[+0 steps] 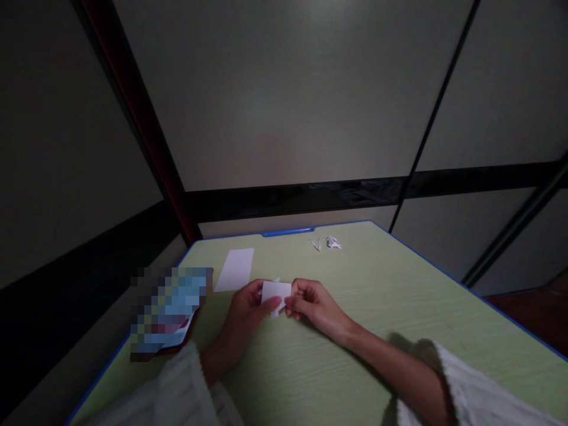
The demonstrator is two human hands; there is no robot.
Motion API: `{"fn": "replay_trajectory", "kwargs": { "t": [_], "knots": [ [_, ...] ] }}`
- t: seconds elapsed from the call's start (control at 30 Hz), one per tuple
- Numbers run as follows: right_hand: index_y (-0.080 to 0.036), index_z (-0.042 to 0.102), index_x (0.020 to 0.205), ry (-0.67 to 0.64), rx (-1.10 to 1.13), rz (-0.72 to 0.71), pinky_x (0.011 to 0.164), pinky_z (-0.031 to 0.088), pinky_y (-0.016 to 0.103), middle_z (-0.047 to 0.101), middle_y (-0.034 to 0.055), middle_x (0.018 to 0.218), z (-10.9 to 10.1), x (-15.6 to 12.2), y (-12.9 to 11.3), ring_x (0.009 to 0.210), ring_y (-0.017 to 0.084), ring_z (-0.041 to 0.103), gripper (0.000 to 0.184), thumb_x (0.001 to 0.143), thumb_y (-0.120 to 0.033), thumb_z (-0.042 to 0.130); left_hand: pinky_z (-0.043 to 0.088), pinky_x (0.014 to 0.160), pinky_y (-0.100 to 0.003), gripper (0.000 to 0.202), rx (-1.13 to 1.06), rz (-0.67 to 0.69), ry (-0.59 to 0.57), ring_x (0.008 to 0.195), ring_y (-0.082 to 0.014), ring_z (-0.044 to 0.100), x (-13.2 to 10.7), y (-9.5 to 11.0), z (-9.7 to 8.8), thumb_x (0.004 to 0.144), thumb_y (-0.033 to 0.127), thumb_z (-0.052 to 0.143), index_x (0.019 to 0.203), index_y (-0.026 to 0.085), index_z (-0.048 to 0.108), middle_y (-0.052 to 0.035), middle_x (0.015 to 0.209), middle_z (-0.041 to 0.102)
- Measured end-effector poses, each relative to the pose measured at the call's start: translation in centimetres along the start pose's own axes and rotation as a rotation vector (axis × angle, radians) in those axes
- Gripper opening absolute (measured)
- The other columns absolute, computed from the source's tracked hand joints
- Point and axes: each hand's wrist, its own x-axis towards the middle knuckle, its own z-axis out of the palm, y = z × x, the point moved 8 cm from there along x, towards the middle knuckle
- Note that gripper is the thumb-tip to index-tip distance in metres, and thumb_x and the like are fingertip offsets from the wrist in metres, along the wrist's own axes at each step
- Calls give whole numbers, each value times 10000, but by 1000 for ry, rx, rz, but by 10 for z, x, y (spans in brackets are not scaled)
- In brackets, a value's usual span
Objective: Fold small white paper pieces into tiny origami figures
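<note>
Between both hands, over the middle of the table, is a small folded piece of white paper [276, 290] with pointed corners sticking out above and below. My left hand [248, 309] pinches its left side, thumb lying across the front. At the right edge, my right hand [313, 302] grips the paper between thumb and curled fingers. The fingers behind the paper are partly hidden. A flat sheet of white paper [236, 269] lies beyond my left hand.
A blurred-out tablet-like object [177, 310] with a dark red edge lies at the table's left. Toward the far edge are thin white paper strips [316, 244] and a small folded paper figure [333, 242]. The pale green table [381, 290] has a blue rim; cabinet panels [293, 106] stand behind it.
</note>
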Motion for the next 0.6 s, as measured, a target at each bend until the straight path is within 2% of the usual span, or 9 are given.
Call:
{"fn": "replay_trajectory", "kwargs": {
  "t": [0.17,0.3,0.43,0.6],
  "knots": [
    [-146,434,648,49,85,-103,410,261,156,416,-73,491,-5,-1,-9,423,30,349,200,554,-179,608,370,489,-194,287,-17,16,-11,517,-96,508,-1,-1,1,561,216,622,810,140,500,26,614,571],
    [-151,419,657,66,72,-144,420,271,158,407,-71,512,-8,-2,-12,437,33,353,209,565,-165,606,366,491,-197,359,-12,-6,-44,525,-102,522,-1,-4,4,559,199,623,877,147,466,25,620,586],
    [-144,432,652,73,2,-158,436,284,170,426,-63,492,-9,-3,-13,443,44,384,170,602,-186,589,384,529,-210,425,-93,-7,11,544,-105,539,1,-3,0,544,184,638,911,156,426,18,654,616],
    [-120,495,686,19,-93,-150,482,318,189,484,-30,540,-3,-5,-16,487,57,423,144,602,-189,589,374,502,-193,390,-120,29,150,503,-88,528,0,2,-11,550,183,635,888,154,443,30,604,621]
  ]
}}
